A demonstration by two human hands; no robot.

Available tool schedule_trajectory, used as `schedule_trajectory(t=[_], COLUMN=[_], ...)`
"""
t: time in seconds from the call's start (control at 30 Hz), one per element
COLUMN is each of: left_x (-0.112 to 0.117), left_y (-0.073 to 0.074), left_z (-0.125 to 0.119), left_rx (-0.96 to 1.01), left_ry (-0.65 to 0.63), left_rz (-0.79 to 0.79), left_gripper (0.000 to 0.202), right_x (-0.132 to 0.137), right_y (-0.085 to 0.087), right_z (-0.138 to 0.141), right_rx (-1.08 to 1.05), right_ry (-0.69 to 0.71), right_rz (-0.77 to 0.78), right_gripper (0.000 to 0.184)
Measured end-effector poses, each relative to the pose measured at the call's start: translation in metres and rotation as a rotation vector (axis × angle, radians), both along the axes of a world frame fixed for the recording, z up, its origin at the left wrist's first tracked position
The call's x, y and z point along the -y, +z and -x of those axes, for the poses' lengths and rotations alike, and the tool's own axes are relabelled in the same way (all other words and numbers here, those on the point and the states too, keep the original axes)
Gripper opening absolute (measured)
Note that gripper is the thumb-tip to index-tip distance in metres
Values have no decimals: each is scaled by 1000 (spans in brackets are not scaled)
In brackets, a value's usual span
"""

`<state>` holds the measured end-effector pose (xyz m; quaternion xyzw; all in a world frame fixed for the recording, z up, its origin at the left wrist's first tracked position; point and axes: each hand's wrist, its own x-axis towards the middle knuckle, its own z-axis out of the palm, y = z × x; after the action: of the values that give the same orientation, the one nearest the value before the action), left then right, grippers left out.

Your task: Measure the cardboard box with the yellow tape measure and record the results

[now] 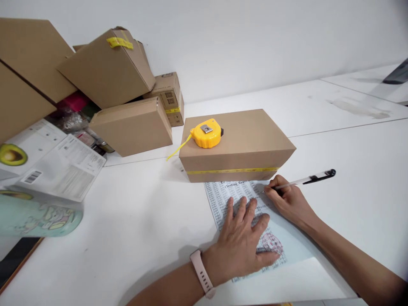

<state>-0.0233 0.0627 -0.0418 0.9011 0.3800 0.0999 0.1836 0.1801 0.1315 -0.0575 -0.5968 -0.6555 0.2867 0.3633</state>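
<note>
My left hand lies flat with fingers spread on a printed sheet of paper on the white table. My right hand is closed on a clear pen with a black cap, its tip touching the top of the sheet. Just beyond the paper sits a brown cardboard box with yellow tape along its front. A yellow tape measure rests on the box's top left, its blade hanging off the side. A pink watch is on my left wrist.
Several cardboard boxes are stacked at the back left against the white wall. A printed carton with an avocado picture and a pale green cylinder lie at the left edge. A dark object sits at the far right.
</note>
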Motion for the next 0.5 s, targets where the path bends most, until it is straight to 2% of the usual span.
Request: schedule_trajectory(t=[0.5], left_x=[-1], left_y=[3], left_z=[1], left_rx=[-15], left_ry=[-5], left_rz=[-1], left_gripper=[70], right_x=[-2], right_y=[-3], right_z=[-1], right_rx=[26], right_ry=[8], right_rz=[-21], right_gripper=[18])
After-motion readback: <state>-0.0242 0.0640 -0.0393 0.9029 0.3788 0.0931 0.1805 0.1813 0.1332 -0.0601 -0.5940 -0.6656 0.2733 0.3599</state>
